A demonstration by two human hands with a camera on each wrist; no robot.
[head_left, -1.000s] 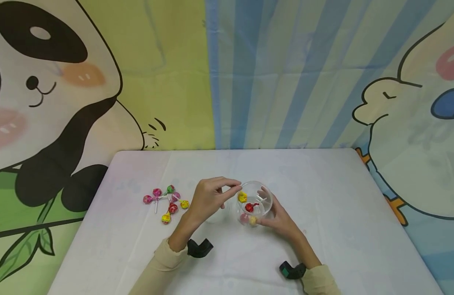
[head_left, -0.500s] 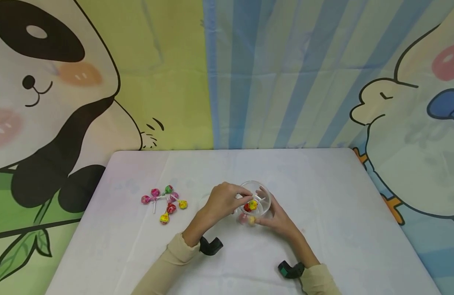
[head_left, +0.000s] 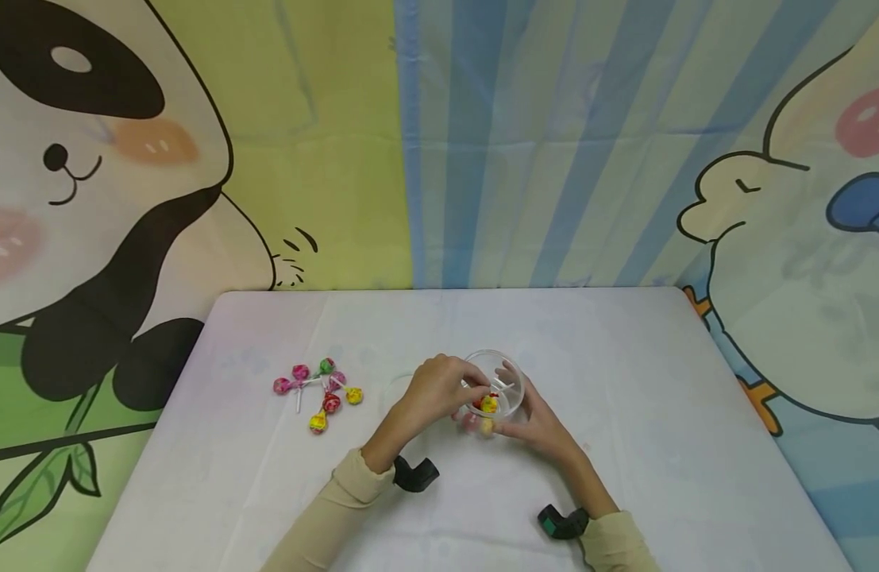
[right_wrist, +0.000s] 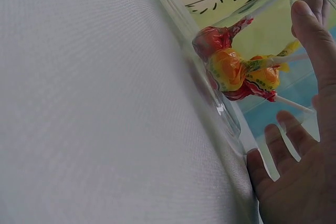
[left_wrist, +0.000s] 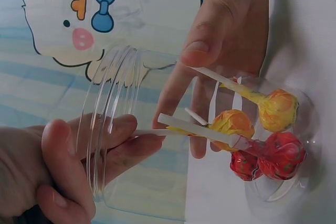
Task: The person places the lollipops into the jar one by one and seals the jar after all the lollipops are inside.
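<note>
A clear jar (head_left: 491,354) with a threaded rim stands on the white table. My left hand (head_left: 442,389) reaches in through its mouth. Thumb and fingers pinch the white stick of a yellow lollipop (left_wrist: 231,125), whose wrapped head sits low in the jar. Beside it in the jar are another yellow lollipop (left_wrist: 278,109) and a red lollipop (left_wrist: 282,156), with more red wrapper (left_wrist: 245,165) partly hidden behind. My right hand (head_left: 535,429) holds the jar from the right, thumb in front and fingers round the far side.
A loose group of wrapped lollipops (head_left: 331,403), pink, red, green and yellow, lies on the table (head_left: 596,342) left of the jar. A faint clear rounded outline (head_left: 394,384) shows behind the left wrist; its kind is unclear. A printed curtain (head_left: 510,159) hangs behind the table.
My left hand has moved right from the jar's left rim into its mouth, lowering the yellow lollipop among the others. The right hand keeps its hold on the jar.
</note>
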